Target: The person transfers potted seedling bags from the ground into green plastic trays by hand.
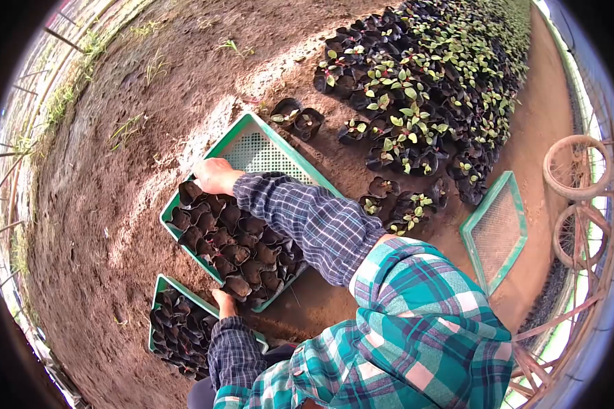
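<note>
My right hand [215, 176] is closed at the upper edge of the pots in a green tray [193, 255]; its fingertips are hidden, so what it holds cannot be made out. Dark, soil-filled pots [237, 253] pack the lower part of this tray, while its upper part shows bare mesh. By the tray's lower corner, close beside a pot, is my left hand [225, 304], with its fingers together and their tips partly hidden. Below it lies a smaller-looking green tray [158, 285] with dark pots [178, 332] in it.
Many potted seedlings [416, 88] stand at the upper right. Two pots [297, 118] sit apart near the tray, and a small group [406, 208] stands right of my forearm. Farther right are a mesh-bottomed green tray [496, 232] and a wheeled metal frame [580, 204].
</note>
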A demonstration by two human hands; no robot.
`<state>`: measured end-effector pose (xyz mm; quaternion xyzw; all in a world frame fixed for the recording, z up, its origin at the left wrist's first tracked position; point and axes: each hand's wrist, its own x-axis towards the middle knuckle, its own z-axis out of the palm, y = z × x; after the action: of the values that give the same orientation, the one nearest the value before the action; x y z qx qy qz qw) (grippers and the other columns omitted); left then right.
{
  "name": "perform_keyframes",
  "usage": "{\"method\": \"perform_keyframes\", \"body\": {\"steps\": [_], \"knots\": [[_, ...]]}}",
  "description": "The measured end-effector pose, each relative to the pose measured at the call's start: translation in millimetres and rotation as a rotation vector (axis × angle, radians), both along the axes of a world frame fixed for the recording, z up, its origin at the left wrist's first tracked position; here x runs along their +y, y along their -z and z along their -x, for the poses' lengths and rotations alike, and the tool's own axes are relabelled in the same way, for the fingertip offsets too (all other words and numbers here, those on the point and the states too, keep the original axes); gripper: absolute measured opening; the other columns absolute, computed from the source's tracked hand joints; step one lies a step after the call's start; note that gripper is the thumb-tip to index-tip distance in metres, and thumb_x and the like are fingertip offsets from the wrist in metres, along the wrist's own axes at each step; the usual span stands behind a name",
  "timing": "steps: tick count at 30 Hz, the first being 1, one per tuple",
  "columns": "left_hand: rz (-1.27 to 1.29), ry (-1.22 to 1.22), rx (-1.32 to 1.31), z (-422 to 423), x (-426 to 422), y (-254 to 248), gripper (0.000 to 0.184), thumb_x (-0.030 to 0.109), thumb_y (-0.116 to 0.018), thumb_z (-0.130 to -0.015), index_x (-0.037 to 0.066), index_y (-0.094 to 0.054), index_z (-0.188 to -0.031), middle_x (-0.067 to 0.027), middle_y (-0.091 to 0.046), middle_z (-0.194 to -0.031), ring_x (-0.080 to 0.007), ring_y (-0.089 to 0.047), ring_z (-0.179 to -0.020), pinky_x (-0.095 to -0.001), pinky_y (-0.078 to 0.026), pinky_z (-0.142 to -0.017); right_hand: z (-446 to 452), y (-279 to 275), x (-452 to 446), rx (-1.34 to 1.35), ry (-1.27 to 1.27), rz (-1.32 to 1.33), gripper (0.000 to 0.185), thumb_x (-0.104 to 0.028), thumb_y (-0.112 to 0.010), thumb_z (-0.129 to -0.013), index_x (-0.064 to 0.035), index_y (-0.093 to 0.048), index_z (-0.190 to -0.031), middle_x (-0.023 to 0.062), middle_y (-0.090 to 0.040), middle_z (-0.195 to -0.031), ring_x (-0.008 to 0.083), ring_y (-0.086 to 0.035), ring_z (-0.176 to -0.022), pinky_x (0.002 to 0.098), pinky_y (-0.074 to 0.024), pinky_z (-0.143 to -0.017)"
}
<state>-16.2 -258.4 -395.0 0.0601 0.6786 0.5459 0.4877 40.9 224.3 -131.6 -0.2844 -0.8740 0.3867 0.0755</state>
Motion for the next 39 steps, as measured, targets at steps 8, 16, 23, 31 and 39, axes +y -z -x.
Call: {"method": "perform_keyframes", "body": {"steps": [8, 16, 23, 31, 39], "knots": [[-0.038, 0.162, 0.245, 1, 11, -14, 0.044, 0.036, -0.04, -0.101, 0.004, -0.057, -0.126, -0.0114, -0.064, -0.11, -0.0273, -0.065, -0.095, -0.0397, -0.054, -0.081, -137, -14, 151, 0.168, 0.59, -0.244, 0.016, -0.021, -0.055, -0.091, -0.0117, -0.066, -0.084, 0.012, -0.067, -0.073, 0.0277, -0.065, -0.066, 0.0403, -0.0526, -0.063], [0.287, 0.0, -0.122, 11, -5, -20, 0.037, 0.029, -0.044, -0.098, 0.003, -0.058, -0.119, -0.0104, -0.065, -0.1, -0.0243, -0.066, -0.084, -0.0389, -0.056, -0.072, -295, -1, 281, -0.392, 0.868, -0.678, 0.025, -0.018, -0.056, -0.085, -0.0075, -0.071, -0.102, 0.0127, -0.067, -0.107, 0.0305, -0.055, -0.112, 0.0436, -0.042, -0.098], [0.033, 0.15, -0.004, 3, 2, -33, 0.042, 0.049, -0.047, -0.087, 0.01, -0.058, -0.078, -0.009, -0.06, -0.066, -0.0288, -0.059, -0.058, -0.0442, -0.046, -0.051, -304, 1, 284, -0.628, 0.667, -0.626, 0.033, -0.043, -0.063, -0.089, -0.0133, -0.075, -0.096, 0.0052, -0.072, -0.102, 0.0294, -0.056, -0.112, 0.0492, -0.0378, -0.098], [-0.07, 0.09, 0.097, -2, 9, -27, 0.049, 0.058, -0.053, -0.077, 0.016, -0.056, -0.053, -0.0053, -0.055, -0.053, -0.0301, -0.053, -0.045, -0.047, -0.039, -0.043, -305, -2, 283, -0.672, 0.696, -0.621, 0.02, -0.022, -0.057, -0.088, -0.0147, -0.074, -0.096, 0.0051, -0.072, -0.099, 0.0283, -0.06, -0.108, 0.0474, -0.0399, -0.094], [-0.124, 0.132, -0.065, -10, 11, -37, 0.048, 0.056, -0.055, -0.079, 0.015, -0.056, -0.054, -0.0066, -0.055, -0.055, -0.029, -0.057, -0.052, -0.0454, -0.041, -0.048, -287, -44, 260, -0.338, 0.541, -0.953, 0.02, -0.019, -0.051, -0.089, -0.0064, -0.066, -0.09, 0.0122, -0.07, -0.089, 0.0288, -0.065, -0.095, 0.0474, -0.0417, -0.09]]}}
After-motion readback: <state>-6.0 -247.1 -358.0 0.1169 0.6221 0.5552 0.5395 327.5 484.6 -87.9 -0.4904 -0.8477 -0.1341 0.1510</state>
